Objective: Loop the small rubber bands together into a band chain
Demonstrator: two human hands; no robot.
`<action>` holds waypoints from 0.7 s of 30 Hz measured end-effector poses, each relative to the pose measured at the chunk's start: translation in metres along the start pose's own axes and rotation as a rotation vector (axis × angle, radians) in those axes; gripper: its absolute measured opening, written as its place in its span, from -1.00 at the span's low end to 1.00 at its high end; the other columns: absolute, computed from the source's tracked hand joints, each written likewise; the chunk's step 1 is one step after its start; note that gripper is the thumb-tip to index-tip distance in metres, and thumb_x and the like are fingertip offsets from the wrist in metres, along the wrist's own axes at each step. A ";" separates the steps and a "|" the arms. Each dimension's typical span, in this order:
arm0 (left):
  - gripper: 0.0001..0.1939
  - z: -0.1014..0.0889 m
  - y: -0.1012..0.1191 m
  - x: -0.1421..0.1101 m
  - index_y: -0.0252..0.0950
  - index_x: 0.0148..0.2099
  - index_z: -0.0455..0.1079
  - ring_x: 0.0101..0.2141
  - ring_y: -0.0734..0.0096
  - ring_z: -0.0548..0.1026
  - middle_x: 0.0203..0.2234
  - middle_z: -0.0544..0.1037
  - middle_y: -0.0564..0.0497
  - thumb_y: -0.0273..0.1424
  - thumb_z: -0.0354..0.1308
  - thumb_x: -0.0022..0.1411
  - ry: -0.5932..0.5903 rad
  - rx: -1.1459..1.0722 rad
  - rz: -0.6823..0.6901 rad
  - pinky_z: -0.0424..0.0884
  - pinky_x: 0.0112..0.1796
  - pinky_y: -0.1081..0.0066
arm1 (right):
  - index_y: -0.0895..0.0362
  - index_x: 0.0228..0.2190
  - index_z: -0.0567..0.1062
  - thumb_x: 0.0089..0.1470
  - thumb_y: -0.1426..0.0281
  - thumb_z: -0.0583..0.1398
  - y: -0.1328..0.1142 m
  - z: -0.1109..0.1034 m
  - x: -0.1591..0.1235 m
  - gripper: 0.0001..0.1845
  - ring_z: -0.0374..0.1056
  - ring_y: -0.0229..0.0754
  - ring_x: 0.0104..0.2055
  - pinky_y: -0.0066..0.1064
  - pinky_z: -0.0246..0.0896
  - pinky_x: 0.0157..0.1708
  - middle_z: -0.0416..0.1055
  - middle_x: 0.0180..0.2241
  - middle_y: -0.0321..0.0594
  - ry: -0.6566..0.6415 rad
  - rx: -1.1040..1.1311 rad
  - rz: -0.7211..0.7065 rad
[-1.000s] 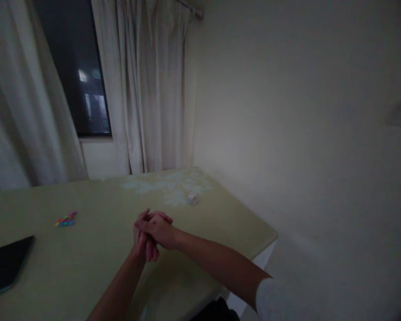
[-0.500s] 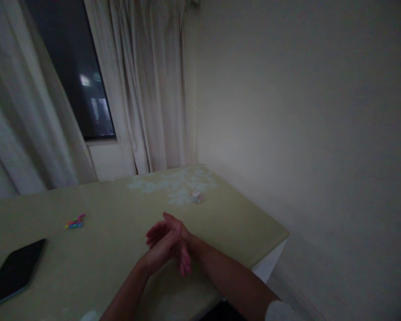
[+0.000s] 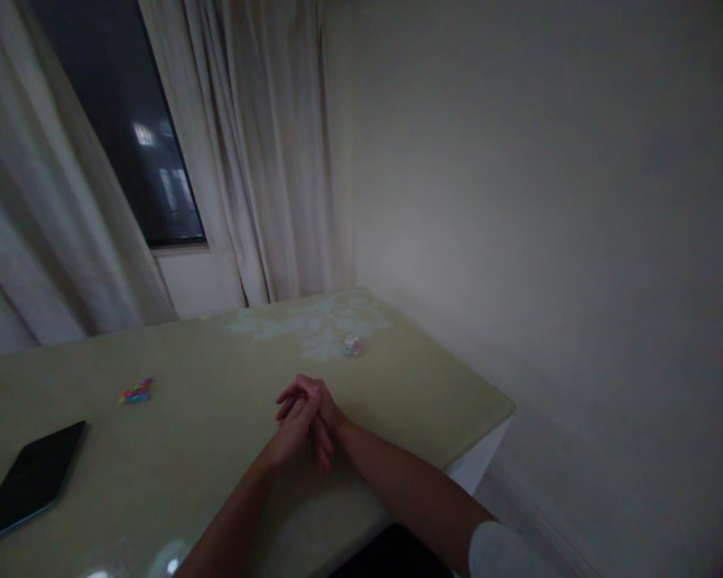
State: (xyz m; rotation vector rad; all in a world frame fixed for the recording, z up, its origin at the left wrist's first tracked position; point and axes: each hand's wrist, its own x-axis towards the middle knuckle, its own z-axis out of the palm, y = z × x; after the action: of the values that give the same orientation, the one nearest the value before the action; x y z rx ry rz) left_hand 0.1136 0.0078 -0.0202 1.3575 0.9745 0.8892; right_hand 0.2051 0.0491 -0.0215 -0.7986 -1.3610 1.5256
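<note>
My left hand [image 3: 295,434] and my right hand [image 3: 327,403] meet above the near part of the table, crossed and touching each other. The right fingers reach out to the left, while the left fingers stick out downward on the right side. Fingers on both hands look stretched, and I see no object in either one; the palms are hidden where they meet. Past my hands lies a small pale, pinkish thing [image 3: 353,345], too small to name. Off to the left is a little cluster of brightly coloured pieces [image 3: 137,391].
A black, flat tablet-like device [image 3: 33,478] lies at the left on the yellowish-green table [image 3: 205,433]. Curtains [image 3: 277,177] and a dark window [image 3: 126,120] are behind it. A bare wall [image 3: 518,201] stands along the right side. Something black [image 3: 391,555] shows below the near edge.
My hands have come closer together, with the right fingers now less spread. The whole view has shifted slightly; the things on the table have stayed in place.
</note>
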 end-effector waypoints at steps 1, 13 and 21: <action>-0.39 -0.002 0.001 0.002 -0.30 -0.28 0.49 -0.65 0.45 0.48 -0.65 0.50 0.16 0.13 0.00 0.47 -0.003 0.011 0.015 0.53 -0.40 0.32 | 0.16 -0.41 0.54 0.13 -0.32 0.03 -0.002 -0.001 0.002 -0.21 0.47 -0.06 -0.45 -0.23 0.41 -0.35 0.51 -0.49 -0.08 0.063 -0.023 -0.027; -0.64 -0.043 -0.011 0.029 -0.31 0.04 0.44 -0.55 0.54 0.40 -0.38 0.50 0.10 -0.10 0.11 0.52 0.351 0.089 0.193 0.40 -0.50 0.46 | 0.09 0.02 0.53 -0.04 0.24 0.40 -0.055 -0.139 0.051 -0.44 0.20 0.16 0.30 -0.08 0.15 0.21 0.33 0.24 0.10 0.796 -0.661 -0.135; -0.54 -0.059 -0.022 0.029 -0.30 0.15 0.43 -0.14 0.20 0.59 -0.03 0.58 -0.12 -0.12 0.27 0.37 0.388 0.303 0.163 0.57 -0.13 0.13 | 0.08 -0.09 0.63 0.09 0.33 0.37 -0.021 -0.126 0.028 -0.69 0.39 0.09 0.04 -0.15 0.20 0.09 0.53 -0.06 0.02 0.436 -1.000 -0.088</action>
State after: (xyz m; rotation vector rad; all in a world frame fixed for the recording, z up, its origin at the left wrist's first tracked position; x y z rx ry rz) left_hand 0.0683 0.0552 -0.0417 1.5691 1.3517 1.1932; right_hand 0.3129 0.1235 -0.0206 -1.5317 -1.7510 0.4603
